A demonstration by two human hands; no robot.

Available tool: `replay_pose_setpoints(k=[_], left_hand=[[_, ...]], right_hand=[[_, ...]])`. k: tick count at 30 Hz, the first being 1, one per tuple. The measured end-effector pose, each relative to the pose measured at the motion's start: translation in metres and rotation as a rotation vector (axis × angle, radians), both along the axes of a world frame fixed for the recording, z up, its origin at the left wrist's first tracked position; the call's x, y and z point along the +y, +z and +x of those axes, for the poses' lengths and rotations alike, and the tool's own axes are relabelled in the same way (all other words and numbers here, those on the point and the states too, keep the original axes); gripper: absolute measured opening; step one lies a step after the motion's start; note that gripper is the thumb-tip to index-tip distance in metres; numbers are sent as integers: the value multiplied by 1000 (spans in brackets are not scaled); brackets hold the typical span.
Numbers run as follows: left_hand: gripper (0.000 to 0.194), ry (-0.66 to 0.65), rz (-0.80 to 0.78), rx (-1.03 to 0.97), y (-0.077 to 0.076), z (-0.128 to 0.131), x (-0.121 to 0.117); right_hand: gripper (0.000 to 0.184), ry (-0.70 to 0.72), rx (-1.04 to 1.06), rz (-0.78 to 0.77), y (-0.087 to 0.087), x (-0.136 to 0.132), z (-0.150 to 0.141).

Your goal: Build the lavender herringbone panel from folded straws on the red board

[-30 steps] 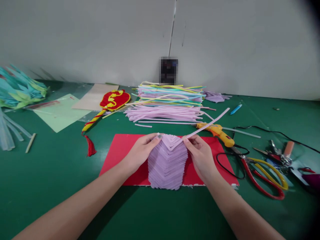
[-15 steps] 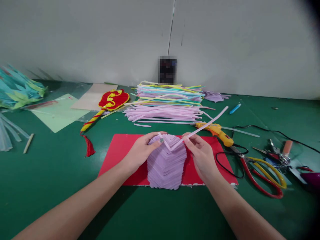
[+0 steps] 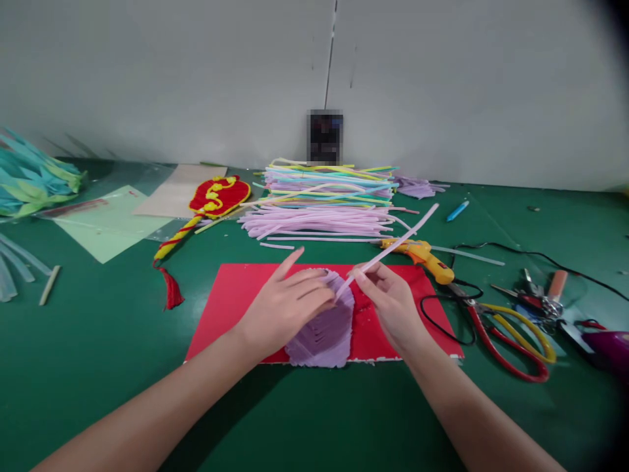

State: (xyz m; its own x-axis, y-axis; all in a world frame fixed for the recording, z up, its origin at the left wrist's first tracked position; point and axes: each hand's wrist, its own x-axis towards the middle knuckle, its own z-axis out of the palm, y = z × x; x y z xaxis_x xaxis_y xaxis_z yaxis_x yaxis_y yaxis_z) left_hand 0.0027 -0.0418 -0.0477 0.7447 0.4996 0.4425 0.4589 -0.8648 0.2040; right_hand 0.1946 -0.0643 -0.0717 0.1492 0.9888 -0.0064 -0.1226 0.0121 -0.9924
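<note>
On the red board lies a lilac leaf-shaped piece made of pipe cleaners set in V-shaped rows. My left hand rests palm down over its upper left, fingers outstretched and one raised, the fingertips at the bend of a lilac pipe cleaner. The other end of this pipe cleaner rises free to the right. My right hand pinches it near the piece's upper right edge. The left arm of the V is hidden beneath my left hand.
Bundled pipe cleaners lie behind the board. To the right are a yellow glue gun, red-and-yellow-handled pliers, scissors and a black cord. A red-and-yellow fan with a tassel lies to the left.
My left hand has let go of the left arm of the V and moved across onto the bend, fingers stretched out. My right hand keeps its pinch.
</note>
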Motion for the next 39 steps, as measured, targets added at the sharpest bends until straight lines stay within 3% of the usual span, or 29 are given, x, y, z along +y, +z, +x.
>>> replay_pose_setpoints(k=[2,6,8,13,31,33,35,39], left_hand=[[22,25,1,1,-3,0,-2],[19,305,45,-131,-6,1,-3],[18,355,40,-169,-6,3,-3],[12,268,-24,-208,-7,3,-3],[9,249,11,-300,-7,1,-5],[11,201,-1,-304,-7,1,-5],[15,65,-25,-278,-5,2,-7],[23,-194,-88,-160,5,5,-12]], right_hand=[[18,-6,3,0,0,-1,-2],[19,-48,-22,31,2,-5,-8],[18,-62,-17,41,2,-5,-9],[16,-127,64,30,0,-2,-5],[16,-121,124,17,1,0,-1],[15,-126,117,20,1,1,0],[16,-117,100,8,0,1,0],[16,33,50,-35,1,0,0]])
